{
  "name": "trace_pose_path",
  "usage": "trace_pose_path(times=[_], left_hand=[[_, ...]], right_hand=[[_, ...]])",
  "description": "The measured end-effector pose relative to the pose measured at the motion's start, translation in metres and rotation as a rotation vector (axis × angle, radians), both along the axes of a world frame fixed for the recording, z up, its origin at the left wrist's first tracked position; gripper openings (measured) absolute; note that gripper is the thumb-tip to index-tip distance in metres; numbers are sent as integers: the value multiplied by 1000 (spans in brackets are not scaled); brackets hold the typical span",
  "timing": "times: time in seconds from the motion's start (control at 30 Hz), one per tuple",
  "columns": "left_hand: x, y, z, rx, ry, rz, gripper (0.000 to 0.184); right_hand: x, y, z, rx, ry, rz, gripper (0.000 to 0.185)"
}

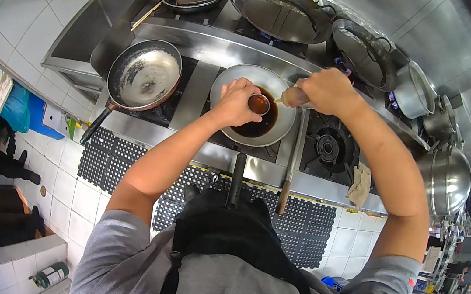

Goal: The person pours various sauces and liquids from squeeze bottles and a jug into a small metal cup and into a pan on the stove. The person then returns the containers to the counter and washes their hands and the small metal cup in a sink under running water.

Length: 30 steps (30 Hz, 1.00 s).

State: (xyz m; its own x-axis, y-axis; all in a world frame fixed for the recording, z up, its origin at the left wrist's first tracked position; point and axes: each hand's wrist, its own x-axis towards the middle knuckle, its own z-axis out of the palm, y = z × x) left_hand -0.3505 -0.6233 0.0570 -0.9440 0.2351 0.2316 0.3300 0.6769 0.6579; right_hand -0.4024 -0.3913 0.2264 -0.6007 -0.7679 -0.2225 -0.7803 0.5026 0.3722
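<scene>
My left hand (235, 104) grips a small round cup (259, 104) with reddish-brown liquid, held over a pale pan (283, 131). Dark brown liquid (258, 127) lies in the bottom of that pan. In my right hand (325, 92) is a squeeze bottle (293, 97), tipped to the left with its nozzle close to the cup's right side. Whether liquid is coming out of the nozzle is too small to tell. The pan's black handle (237, 178) points towards me.
A worn frying pan (148, 76) sits on the left of the stove. Several pans, one a large black pan (282, 13), line the back. On the right are a bare burner (328, 147), a cloth (359, 185) and a metal pot (415, 90). Other people are at the far left.
</scene>
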Motion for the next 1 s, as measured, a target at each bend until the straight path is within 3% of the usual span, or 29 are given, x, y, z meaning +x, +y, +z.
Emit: trace_pose_path(times=[0.2, 0.3, 0.47, 0.53, 0.7, 1.0], left_hand=[[-8, -6, -9, -105, -50, -29, 67], [-17, -12, -22, -245, 55, -73, 63], [-34, -14, -20, -605, 202, -170, 53], [-40, -12, -9, -718, 242, -217, 48], [-51, 4, 31, -1007, 630, -436, 24], [-63, 38, 144, -1218, 916, -603, 26]], right_hand=[[18, 36, -51, -295, -223, -287, 37], [37, 47, -87, -673, -452, -573, 53], [69, 63, -129, -1113, -591, -604, 54], [80, 69, -133, -1262, -536, -603, 55], [109, 85, -136, -1519, -601, -682, 58], [158, 108, -152, -1880, -700, -726, 58]])
